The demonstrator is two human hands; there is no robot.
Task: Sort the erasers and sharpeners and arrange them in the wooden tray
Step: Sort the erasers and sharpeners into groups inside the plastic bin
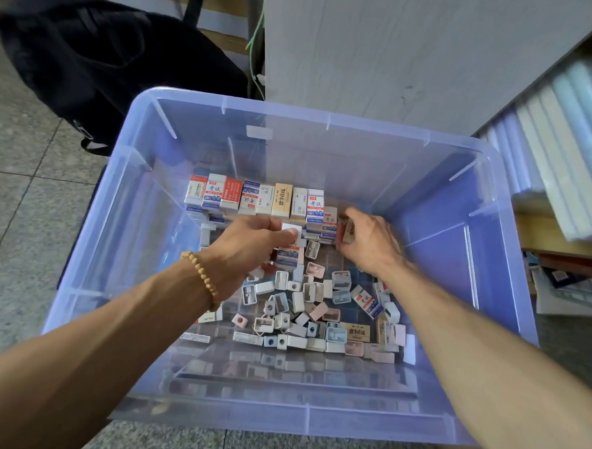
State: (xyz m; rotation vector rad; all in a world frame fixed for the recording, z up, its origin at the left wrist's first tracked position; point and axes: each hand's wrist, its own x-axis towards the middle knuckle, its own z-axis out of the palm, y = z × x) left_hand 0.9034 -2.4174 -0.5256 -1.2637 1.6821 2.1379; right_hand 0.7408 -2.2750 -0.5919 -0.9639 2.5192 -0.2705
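My arms are bare to above the elbow, no sleeves showing. Round my left wrist sits a bracelet of small round tan wooden beads (pixel 203 279), strung in a single row. My right wrist carries nothing, and my fingers wear no rings.

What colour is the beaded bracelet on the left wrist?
Light tan wooden beaded bracelet, clearest in the head view.

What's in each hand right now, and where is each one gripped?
Left hand pinches a white eraser by its upper end. Right hand grips a brownish eraser around its sides; blurred, so finer detail cannot be told.
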